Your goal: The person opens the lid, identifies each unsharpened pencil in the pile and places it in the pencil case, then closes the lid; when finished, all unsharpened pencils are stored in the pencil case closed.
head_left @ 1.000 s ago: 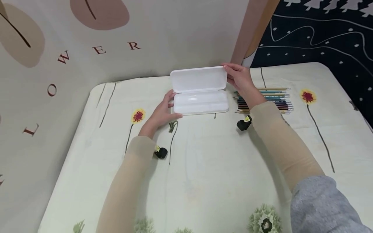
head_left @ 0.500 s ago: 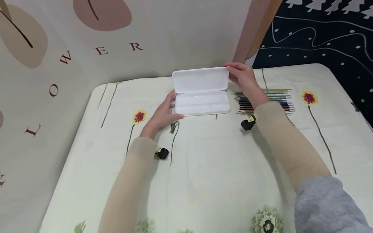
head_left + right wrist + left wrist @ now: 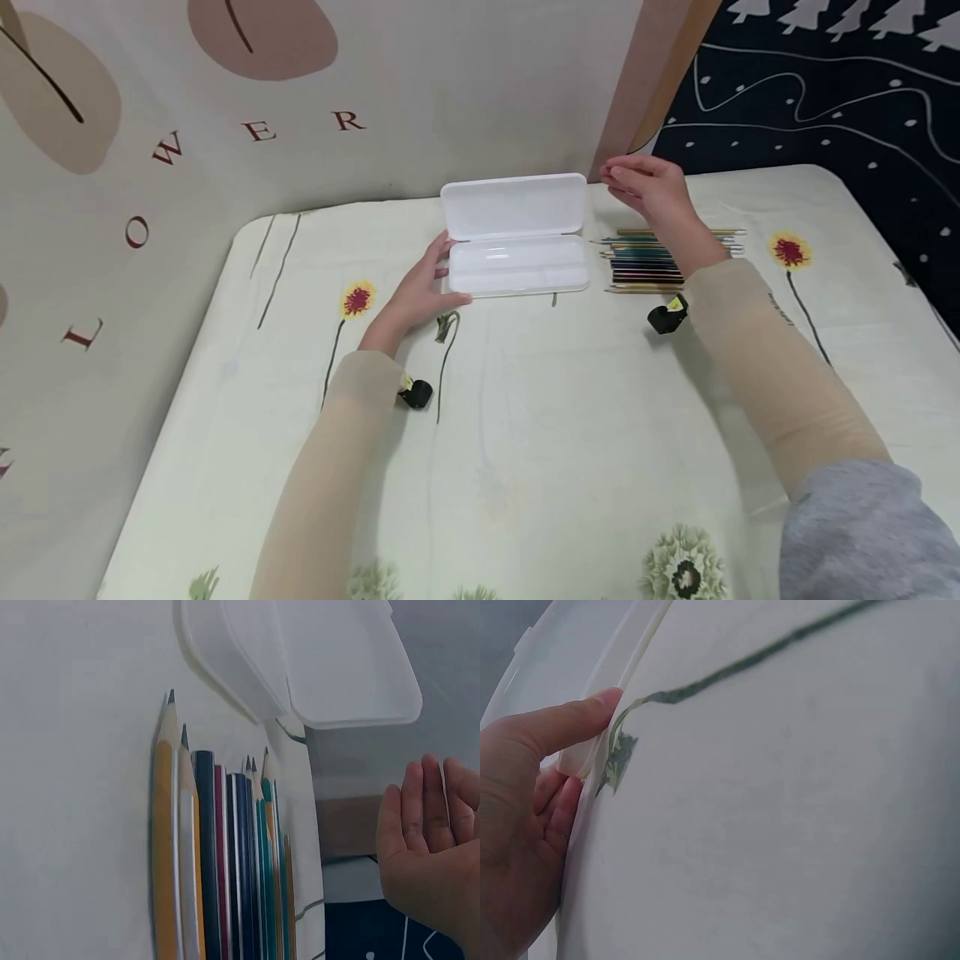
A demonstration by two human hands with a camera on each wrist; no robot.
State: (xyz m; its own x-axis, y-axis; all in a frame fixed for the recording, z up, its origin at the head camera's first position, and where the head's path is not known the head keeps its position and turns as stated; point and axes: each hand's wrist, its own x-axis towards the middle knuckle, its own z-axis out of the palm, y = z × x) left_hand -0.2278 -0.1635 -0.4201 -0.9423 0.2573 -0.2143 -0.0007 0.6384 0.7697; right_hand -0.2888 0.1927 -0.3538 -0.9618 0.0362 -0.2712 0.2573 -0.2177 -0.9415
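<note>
A white plastic pencil case [image 3: 517,265] lies with its lid [image 3: 514,207] raised against the back; no pencils show inside. My left hand [image 3: 415,293] holds the case's left end, thumb at the near corner and fingers along the side. In the left wrist view that thumb [image 3: 577,721] lies on the case's edge. My right hand [image 3: 651,190] is in the air just right of the lid, apart from it, fingers nearly straight and holding nothing. Below it several pencils [image 3: 645,265] lie side by side, partly hidden by my right wrist.
A pale flowered cloth [image 3: 525,417] covers the surface. Behind the case stands a light wall [image 3: 420,108] with printed letters, and a dark patterned panel [image 3: 810,108] is at the back right. Small black wrist cameras [image 3: 666,317] hang at both wrists.
My right hand has let go of the lid's upper right corner and moved right, away from it. The lid stays up by itself. My left hand keeps its place on the case.
</note>
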